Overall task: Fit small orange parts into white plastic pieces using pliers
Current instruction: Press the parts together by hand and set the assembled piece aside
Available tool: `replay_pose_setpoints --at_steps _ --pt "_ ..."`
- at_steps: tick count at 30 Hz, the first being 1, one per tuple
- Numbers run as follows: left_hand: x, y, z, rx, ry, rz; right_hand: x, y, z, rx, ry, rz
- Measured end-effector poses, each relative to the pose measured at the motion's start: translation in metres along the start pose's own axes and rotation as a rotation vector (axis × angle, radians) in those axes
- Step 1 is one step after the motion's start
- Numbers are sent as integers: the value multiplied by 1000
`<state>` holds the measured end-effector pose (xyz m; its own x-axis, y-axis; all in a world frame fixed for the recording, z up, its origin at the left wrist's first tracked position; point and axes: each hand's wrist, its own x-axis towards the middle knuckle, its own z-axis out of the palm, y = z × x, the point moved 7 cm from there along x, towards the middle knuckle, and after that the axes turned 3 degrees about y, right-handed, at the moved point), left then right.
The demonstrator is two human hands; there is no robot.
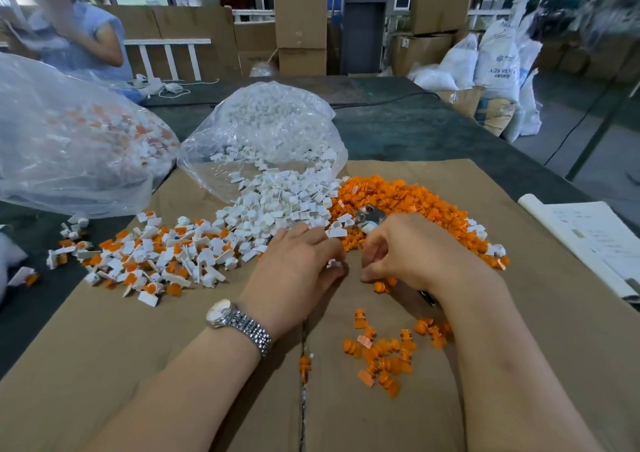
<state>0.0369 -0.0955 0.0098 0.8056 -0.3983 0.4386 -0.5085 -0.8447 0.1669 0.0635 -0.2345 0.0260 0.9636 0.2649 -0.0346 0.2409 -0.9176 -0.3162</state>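
My left hand [298,264], a metal watch on its wrist, pinches a small white plastic piece [332,264] at its fingertips. Just to the right, my right hand [408,247] curls around the pliers [372,217]; their metal head sticks out above the knuckles and a dark handle tip shows under the wrist. Loose white pieces [277,205] spill from a clear bag beyond my left hand. A heap of orange parts [398,195] lies beyond my right hand. A smaller scatter of orange parts [388,351] lies between my forearms.
White pieces fitted with orange parts [156,254] are spread at the left on the cardboard sheet [138,365]. Two clear bags [69,133] [266,129] stand behind. Paper sheets [595,240] lie at the right table edge. A person [79,32] stands at the far left.
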Motion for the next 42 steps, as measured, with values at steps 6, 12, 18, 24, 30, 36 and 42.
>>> replay_pose_setpoints --at_steps 6,12,18,24,30,36,42 --pt "-3 -11 -17 -165 74 -151 1 -2 -9 40 169 -62" --pt "-15 -30 -19 -902 42 -572 1 -5 -23 400 299 -96" --pt "-15 -30 -21 -1109 48 -609 -1 -8 -27 668 294 -111" --pt "-11 -33 -14 -1627 84 -659 -3 -10 -24 924 179 -132" --pt "-11 -36 -11 -1776 -5 -695 -7 -23 -25 885 184 -232" --pt "-11 -33 -11 -1717 1 -665 -10 -30 -26 832 210 -258" --pt "-9 -34 -18 -1673 121 -616 -9 -32 -24 738 267 -221"
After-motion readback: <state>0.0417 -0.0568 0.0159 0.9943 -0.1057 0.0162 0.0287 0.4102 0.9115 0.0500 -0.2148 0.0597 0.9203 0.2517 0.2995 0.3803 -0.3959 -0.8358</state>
